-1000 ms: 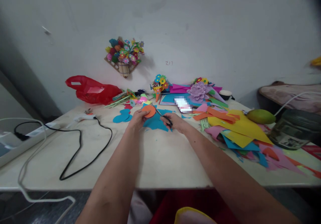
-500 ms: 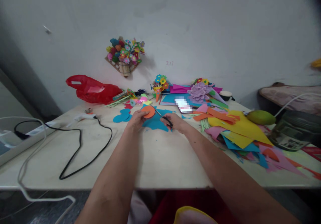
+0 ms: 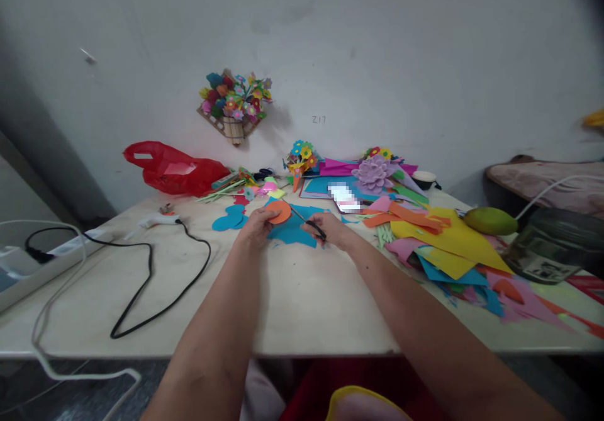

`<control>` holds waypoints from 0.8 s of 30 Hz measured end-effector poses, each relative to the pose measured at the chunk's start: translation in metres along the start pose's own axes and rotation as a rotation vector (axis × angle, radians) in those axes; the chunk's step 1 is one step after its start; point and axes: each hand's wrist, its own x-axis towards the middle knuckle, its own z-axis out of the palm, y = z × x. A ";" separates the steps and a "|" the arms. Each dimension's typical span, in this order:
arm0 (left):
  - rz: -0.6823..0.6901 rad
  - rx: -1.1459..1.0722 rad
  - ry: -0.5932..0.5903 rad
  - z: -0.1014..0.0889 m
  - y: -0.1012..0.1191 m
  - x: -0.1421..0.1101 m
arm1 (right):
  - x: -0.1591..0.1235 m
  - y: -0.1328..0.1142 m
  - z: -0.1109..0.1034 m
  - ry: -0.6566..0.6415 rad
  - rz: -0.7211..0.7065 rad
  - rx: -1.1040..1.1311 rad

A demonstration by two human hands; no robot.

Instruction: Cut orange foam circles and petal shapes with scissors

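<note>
Between the thumb and fingers of my left hand (image 3: 259,226) is a round orange paper disc (image 3: 279,211). My right hand (image 3: 327,230) is closed around the dark handles of a pair of scissors (image 3: 297,212), whose blades point up and left to the disc's right edge. Whether the blades touch the disc I cannot tell. Under both hands lies a blue paper sheet (image 3: 295,237) with cut edges. Several blue paper discs (image 3: 229,221) overlap on the table, left of my left hand.
Coloured paper sheets and scraps (image 3: 443,245) pile up at right, beside a mango (image 3: 491,221) and a glass jar (image 3: 557,245). A phone (image 3: 346,202) lies behind my right hand. Black cable (image 3: 151,276) loops across the left; a red bag (image 3: 177,172) sits at back left.
Almost nothing differs. Both hands, the orange disc and the scissors keep nearly the same places; the whole view shifts very slightly.
</note>
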 end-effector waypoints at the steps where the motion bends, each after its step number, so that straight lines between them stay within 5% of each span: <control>1: 0.001 0.002 0.004 0.000 0.000 0.000 | 0.001 0.000 0.000 0.003 0.000 0.005; 14: -0.006 0.100 -0.141 -0.002 -0.002 0.001 | -0.002 -0.004 -0.003 0.144 0.027 0.077; 24: -0.086 0.298 -0.333 0.023 -0.009 -0.006 | 0.000 -0.008 -0.004 0.249 -0.069 0.192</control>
